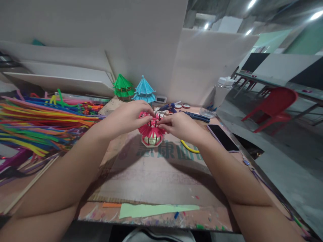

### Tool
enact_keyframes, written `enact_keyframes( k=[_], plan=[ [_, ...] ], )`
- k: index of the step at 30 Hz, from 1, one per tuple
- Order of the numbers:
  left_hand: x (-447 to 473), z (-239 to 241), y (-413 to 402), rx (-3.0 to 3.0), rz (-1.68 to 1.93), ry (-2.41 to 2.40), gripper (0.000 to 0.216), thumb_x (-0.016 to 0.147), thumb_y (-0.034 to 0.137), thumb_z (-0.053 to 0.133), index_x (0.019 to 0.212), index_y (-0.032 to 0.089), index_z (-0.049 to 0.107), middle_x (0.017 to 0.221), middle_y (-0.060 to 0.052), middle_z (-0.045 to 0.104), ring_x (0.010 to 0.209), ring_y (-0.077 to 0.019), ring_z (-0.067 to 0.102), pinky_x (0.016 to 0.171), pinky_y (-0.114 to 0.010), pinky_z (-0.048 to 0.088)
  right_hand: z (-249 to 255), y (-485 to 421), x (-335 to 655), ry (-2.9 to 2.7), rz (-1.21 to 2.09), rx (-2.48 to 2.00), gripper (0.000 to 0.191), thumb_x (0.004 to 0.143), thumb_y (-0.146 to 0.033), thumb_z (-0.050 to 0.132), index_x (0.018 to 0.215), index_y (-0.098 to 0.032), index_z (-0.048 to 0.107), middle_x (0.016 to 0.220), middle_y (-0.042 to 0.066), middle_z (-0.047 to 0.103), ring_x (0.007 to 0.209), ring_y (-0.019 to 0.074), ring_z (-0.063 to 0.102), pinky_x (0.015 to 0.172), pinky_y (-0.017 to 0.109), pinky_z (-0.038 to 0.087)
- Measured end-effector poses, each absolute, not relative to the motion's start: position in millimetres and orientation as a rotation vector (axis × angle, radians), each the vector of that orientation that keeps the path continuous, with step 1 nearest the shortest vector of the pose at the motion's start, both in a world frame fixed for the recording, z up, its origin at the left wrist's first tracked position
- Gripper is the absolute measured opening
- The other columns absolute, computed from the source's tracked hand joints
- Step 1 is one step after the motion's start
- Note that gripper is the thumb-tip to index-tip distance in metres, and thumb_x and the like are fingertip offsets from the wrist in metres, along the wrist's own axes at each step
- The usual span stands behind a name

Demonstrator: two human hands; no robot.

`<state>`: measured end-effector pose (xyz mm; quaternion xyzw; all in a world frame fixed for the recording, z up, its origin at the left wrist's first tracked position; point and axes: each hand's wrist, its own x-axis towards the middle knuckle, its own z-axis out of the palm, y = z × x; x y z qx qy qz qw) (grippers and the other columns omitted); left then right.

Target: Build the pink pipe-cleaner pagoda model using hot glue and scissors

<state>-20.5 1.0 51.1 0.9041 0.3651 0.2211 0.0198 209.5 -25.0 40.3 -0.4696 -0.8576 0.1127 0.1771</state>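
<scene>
I am viewing both bare hands as they are converging on a pink-red paper model point(151, 131), which is standing at the far part of a printed board point(151, 178), mid-table. The left hand point(131, 116) is covering part of the model's upper left; its thumb and forefinger are lying near each other at the top, and I cannot tell whether they are clamping anything. The right hand point(179, 124) is reaching in from the opposite side, thumb and fingertips close together beside the dark posts point(156, 123); whether a post is being pinched I cannot tell. The right forearm is cutting off the board's last printed characters and one end of a yellow curved piece point(189, 147). Behind, a green model point(123, 88) and a blue model point(143, 88) are standing side by side, the left hand hiding the blue one's lower part. A blue glue gun point(169, 107) is lying beyond the hands, partly lost among small items. Pipe cleaners point(47, 122) are running off the left edge.
</scene>
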Motion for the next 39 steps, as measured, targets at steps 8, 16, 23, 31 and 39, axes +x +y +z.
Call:
enact_keyframes(
  k=[8,16,23,31,39],
  plan=[
    [-14,45,3,2.917,0.736,1.115,0.031,0.098,0.037,0.057,0.104,0.018,0.080,0.113,-0.009,0.078,0.106,-0.0269,0.071,0.095,-0.039,0.052,28,-19,210,-2.435,0.217,-1.344,0.025,0.102,-0.024,0.065,0.115,-0.023,0.086,0.098,0.007,0.085,0.080,0.0182,0.071,0.070,0.028,0.040],
    [-15,37,11,2.921,0.766,1.077,0.029,0.097,0.036,0.057,0.101,0.018,0.079,0.110,-0.010,0.076,0.102,-0.0265,0.070,0.092,-0.039,0.051,27,-18,200,-2.389,0.190,-1.402,0.026,0.104,-0.029,0.061,0.107,-0.022,0.086,0.088,0.004,0.083,0.074,0.0160,0.067,0.065,0.028,0.033],
    [-13,32,14,2.908,0.763,1.084,0.029,0.098,0.036,0.055,0.101,0.018,0.078,0.109,-0.010,0.075,0.104,-0.0268,0.069,0.094,-0.040,0.051,20,-12,201,-2.353,0.230,-1.376,0.025,0.103,-0.029,0.063,0.107,-0.021,0.086,0.088,0.004,0.083,0.074,0.0157,0.067,0.065,0.028,0.033],
    [-12,34,13,2.908,0.747,1.116,0.030,0.098,0.034,0.054,0.101,0.017,0.078,0.109,-0.011,0.076,0.104,-0.0264,0.070,0.094,-0.040,0.052,15,-8,200,-2.288,0.352,-1.320,0.024,0.102,-0.030,0.066,0.112,-0.022,0.086,0.091,0.004,0.083,0.074,0.0146,0.067,0.065,0.026,0.035],
    [-11,35,11,2.904,0.748,1.125,0.029,0.097,0.035,0.055,0.099,0.017,0.077,0.110,-0.011,0.077,0.104,-0.0269,0.070,0.093,-0.040,0.052,5,0,202,-2.254,0.441,-1.215,0.023,0.101,-0.026,0.065,0.107,-0.016,0.085,0.085,0.004,0.080,0.072,0.0137,0.064,0.066,0.025,0.039]
  ],
)
